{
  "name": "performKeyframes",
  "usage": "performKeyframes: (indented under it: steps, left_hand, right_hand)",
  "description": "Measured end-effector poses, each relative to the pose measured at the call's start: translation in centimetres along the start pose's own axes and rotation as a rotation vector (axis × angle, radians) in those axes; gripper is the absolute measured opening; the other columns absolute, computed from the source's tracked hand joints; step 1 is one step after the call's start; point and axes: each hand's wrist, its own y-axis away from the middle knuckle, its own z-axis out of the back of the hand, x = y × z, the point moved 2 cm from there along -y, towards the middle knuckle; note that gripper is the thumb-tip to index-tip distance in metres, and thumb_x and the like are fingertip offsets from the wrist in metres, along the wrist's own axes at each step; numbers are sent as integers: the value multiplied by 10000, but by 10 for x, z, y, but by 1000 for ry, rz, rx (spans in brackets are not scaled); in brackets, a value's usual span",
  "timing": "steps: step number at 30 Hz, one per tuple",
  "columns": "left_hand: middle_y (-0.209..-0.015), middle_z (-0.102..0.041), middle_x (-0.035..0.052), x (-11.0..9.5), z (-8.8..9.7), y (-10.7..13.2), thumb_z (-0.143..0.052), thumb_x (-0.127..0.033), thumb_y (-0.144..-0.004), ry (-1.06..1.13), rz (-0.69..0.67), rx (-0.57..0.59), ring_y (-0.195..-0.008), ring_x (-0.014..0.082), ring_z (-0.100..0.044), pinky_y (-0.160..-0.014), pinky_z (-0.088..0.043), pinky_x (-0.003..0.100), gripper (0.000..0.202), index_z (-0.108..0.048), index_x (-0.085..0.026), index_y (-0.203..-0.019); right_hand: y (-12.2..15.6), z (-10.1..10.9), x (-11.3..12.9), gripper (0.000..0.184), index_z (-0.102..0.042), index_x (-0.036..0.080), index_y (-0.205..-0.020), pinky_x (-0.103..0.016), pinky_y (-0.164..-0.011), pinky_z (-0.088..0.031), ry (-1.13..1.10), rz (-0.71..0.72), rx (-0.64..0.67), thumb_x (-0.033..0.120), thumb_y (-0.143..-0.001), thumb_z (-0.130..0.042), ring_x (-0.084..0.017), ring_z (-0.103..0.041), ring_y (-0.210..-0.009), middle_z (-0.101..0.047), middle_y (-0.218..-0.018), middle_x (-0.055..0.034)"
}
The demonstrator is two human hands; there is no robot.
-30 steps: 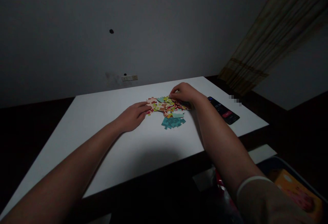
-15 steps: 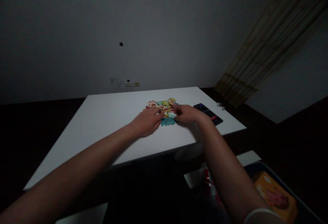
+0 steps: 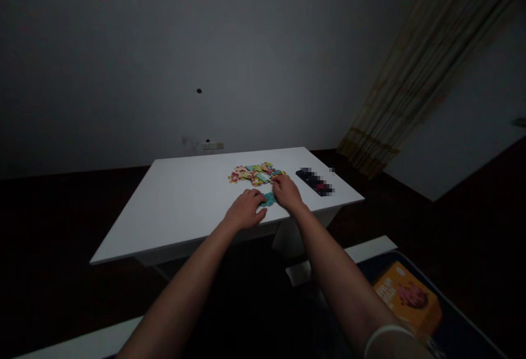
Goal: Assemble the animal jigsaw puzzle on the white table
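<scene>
A small cluster of teal jigsaw puzzle pieces (image 3: 268, 200) lies on the white table between my two hands. My left hand (image 3: 245, 209) rests on the tabletop at the cluster's left side, fingertips touching the teal pieces and thumb apart. At the cluster's right side is my right hand (image 3: 287, 193), its fingers bent down and drawn together; whatever lies under its fingertips is hidden. Just beyond both hands spreads a loose pile of mixed puzzle pieces (image 3: 255, 174) in yellow, pink, red and teal, several overlapping.
A dark phone (image 3: 314, 181) lies right of the pile. The white table (image 3: 176, 200) has its near edge close to my wrists. At lower right, an orange box (image 3: 406, 296) with a pink picture sits on a dark surface. A curtain (image 3: 382, 90) hangs by the far wall.
My hands have drawn toward the table's near edge. The teal pieces now lie nearer me, apart from the mixed pile. The camera view has shifted too.
</scene>
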Motion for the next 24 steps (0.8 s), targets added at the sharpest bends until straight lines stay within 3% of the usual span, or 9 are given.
performKeyframes:
  steps: [4,8,16,24]
  left_hand:
    - [-1277,-596,151,1,2,-2,-675,-383,-872,59,10,-35,-1219,318,-526,-1012,-474,475,215,-649,-215,-1005]
    - [-1026,-669,115,4,-1,-2,-651,-397,-887,112,66,2,-1045,292,-597,-873,-508,436,175,-619,-230,-930]
    - [-1145,-695,122,-1,-4,-1,-599,-354,-928,115,75,-3,-1109,303,-595,-952,-490,462,244,-655,-243,-1137]
    - [-997,-717,138,-10,-5,-4,-549,-392,-963,9,66,55,-1028,319,-616,-865,-518,478,223,-700,-231,-996]
  right_hand:
    - [-17,11,-8,393,-676,157,-1265,-386,-1025,-409,22,-136,-135,247,-944,-468,-298,-566,-1185,-676,-1262,-158]
    - [-31,9,-8,414,-680,188,-1293,-437,-1017,-398,61,-116,-81,323,-920,-561,-345,-531,-1224,-686,-1277,-164]
    - [-28,2,-13,325,-759,218,-1089,-417,-964,-402,90,-73,-130,369,-1004,-483,-324,-590,-1143,-729,-1118,-170]
    - [-30,8,-30,416,-624,165,-1312,-339,-921,-453,-105,-240,-210,318,-1023,-367,-270,-646,-1112,-707,-1220,-160]
